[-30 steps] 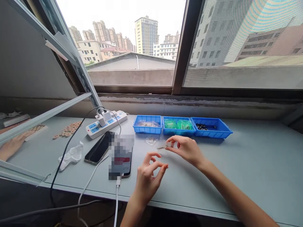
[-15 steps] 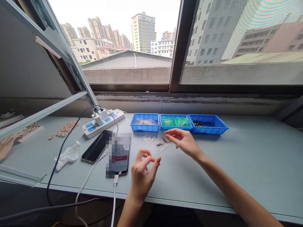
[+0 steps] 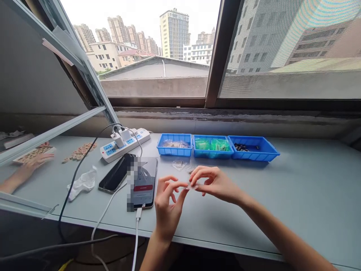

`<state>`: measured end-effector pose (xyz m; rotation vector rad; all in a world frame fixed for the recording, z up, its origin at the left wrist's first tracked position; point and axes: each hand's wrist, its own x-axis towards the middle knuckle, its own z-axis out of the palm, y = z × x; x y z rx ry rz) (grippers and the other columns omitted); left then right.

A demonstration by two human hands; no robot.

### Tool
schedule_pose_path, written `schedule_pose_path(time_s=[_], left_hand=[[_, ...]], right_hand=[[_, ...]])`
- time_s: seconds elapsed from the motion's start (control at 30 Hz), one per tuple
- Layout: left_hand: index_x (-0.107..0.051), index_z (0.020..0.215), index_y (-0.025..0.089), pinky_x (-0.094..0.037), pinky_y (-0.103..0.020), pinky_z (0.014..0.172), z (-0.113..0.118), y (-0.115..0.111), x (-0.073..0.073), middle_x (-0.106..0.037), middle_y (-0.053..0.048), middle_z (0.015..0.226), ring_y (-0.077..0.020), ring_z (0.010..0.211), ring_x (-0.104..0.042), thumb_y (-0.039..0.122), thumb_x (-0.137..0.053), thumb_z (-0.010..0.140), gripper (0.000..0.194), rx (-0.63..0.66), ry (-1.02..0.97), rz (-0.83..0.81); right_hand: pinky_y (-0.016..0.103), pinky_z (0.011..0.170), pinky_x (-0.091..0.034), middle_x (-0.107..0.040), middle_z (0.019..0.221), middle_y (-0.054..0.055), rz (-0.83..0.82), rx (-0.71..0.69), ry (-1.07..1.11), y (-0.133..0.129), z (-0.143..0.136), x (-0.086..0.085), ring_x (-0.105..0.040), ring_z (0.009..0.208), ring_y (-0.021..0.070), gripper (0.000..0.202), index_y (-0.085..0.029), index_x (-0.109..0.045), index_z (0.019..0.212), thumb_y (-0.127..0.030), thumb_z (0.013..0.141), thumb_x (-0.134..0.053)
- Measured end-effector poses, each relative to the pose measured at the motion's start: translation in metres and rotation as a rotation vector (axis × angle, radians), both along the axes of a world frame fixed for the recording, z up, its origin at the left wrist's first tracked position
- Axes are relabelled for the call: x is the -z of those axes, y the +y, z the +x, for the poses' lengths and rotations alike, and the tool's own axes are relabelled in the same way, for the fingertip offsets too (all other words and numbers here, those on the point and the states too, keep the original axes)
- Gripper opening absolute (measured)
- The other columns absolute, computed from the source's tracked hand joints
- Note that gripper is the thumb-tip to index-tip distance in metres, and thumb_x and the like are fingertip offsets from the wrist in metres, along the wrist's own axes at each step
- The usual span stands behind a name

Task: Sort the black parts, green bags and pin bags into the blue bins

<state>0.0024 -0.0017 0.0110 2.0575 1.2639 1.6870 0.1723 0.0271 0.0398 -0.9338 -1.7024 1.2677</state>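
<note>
Over the desk's middle, my left hand (image 3: 169,203) and my right hand (image 3: 210,180) meet fingertip to fingertip. Both are closed in a pinch on a small clear plastic bag (image 3: 192,186); its contents are too small to make out. Just beyond them lies a clear bag of small metal parts (image 3: 179,165). Another small bag (image 3: 190,170) is partly hidden behind my right fingers. Farther back, three blue bins stand in a row: a left bin (image 3: 174,151) with clear bags, a middle bin (image 3: 213,153) with green packets, and a right bin (image 3: 255,155) with small dark pieces.
Left of my hands lie a charging phone (image 3: 145,184), a dark phone (image 3: 117,173), a power strip (image 3: 125,145) and crumpled tissue (image 3: 82,183). Cables cross the desk edge. Beyond a metal frame (image 3: 53,130), another person's hand (image 3: 35,162) rests over a tray of small tan pieces.
My right hand has come down and toward me from beside the bins to meet my left hand. A clear bag now shows between their fingertips. The other person's hand has moved right.
</note>
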Motion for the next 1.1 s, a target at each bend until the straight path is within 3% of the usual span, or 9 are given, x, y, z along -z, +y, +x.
schedule_pose_path(time_s=[0.27, 0.47, 0.6, 0.73, 0.87, 0.97, 1.1], left_hand=[[-0.069, 0.08, 0.022, -0.046, -0.017, 0.044, 0.0, -0.001, 0.0, -0.05, -0.003, 0.094, -0.0076, 0.065, -0.058, 0.019, -0.062, 0.086, 0.01, -0.035, -0.003, 0.057], [-0.068, 0.093, 0.024, -0.045, -0.017, 0.044, 0.0, -0.002, 0.0, -0.05, -0.003, 0.099, -0.0058, 0.063, -0.057, 0.02, -0.065, 0.085, 0.01, -0.038, -0.015, 0.08], [-0.068, 0.092, 0.023, -0.045, -0.017, 0.045, -0.001, -0.002, 0.002, -0.05, -0.003, 0.098, -0.0058, 0.063, -0.056, 0.019, -0.061, 0.087, 0.009, -0.046, -0.033, 0.076], [-0.066, 0.08, 0.019, -0.047, -0.018, 0.047, -0.004, -0.001, 0.004, -0.052, -0.003, 0.093, -0.007, 0.064, -0.056, 0.023, -0.061, 0.087, 0.009, -0.062, -0.047, 0.035], [-0.065, 0.075, 0.018, -0.046, -0.02, 0.046, -0.006, -0.001, 0.006, -0.054, -0.003, 0.087, -0.0097, 0.065, -0.056, 0.027, -0.063, 0.086, 0.015, -0.091, -0.037, 0.022], [-0.065, 0.075, 0.019, -0.046, -0.019, 0.047, -0.006, -0.001, 0.005, -0.054, -0.003, 0.083, -0.0117, 0.07, -0.057, 0.025, -0.065, 0.084, 0.011, -0.091, -0.064, 0.051], [-0.068, 0.077, 0.02, -0.045, -0.018, 0.045, -0.003, -0.002, 0.002, -0.053, -0.002, 0.089, -0.0085, 0.065, -0.055, 0.021, -0.068, 0.082, 0.005, -0.007, -0.12, 0.145]], right_hand=[[0.032, 0.066, -0.058, -0.067, 0.095, 0.006, 0.523, 0.202, -0.093, 0.001, 0.003, 0.004, -0.066, 0.084, 0.0192, 0.019, -0.028, -0.076, 0.069, -0.033, 0.084, -0.066], [0.025, 0.05, -0.055, -0.064, 0.094, 0.005, 0.714, 0.304, -0.092, -0.003, -0.001, 0.004, -0.065, 0.074, 0.0152, 0.023, -0.028, -0.075, 0.066, -0.03, 0.085, -0.064], [0.022, 0.046, -0.052, -0.065, 0.088, 0.007, 0.635, 0.303, -0.066, -0.004, -0.004, 0.004, -0.064, 0.069, 0.0146, 0.016, -0.023, -0.074, 0.074, -0.03, 0.085, -0.064], [0.02, 0.04, -0.045, -0.063, 0.064, 0.001, 0.409, 0.162, -0.107, -0.006, -0.007, 0.005, -0.054, 0.049, 0.0097, 0.019, -0.02, -0.072, 0.08, -0.036, 0.084, -0.063], [0.02, 0.041, -0.042, -0.062, 0.065, 0.001, 0.181, 0.074, -0.115, -0.005, -0.007, 0.003, -0.05, 0.048, 0.0087, 0.026, -0.019, -0.071, 0.073, -0.042, 0.083, -0.062], [0.021, 0.042, -0.042, -0.062, 0.073, 0.003, 0.098, 0.13, -0.131, 0.002, -0.002, 0.002, -0.051, 0.048, 0.0082, 0.029, -0.018, -0.067, 0.069, -0.045, 0.08, -0.064], [0.024, 0.042, -0.043, -0.066, 0.074, 0.004, 0.038, 0.35, -0.183, 0.019, 0.013, 0.006, -0.053, 0.045, 0.0097, 0.033, -0.018, -0.066, 0.072, -0.051, 0.075, -0.065]])
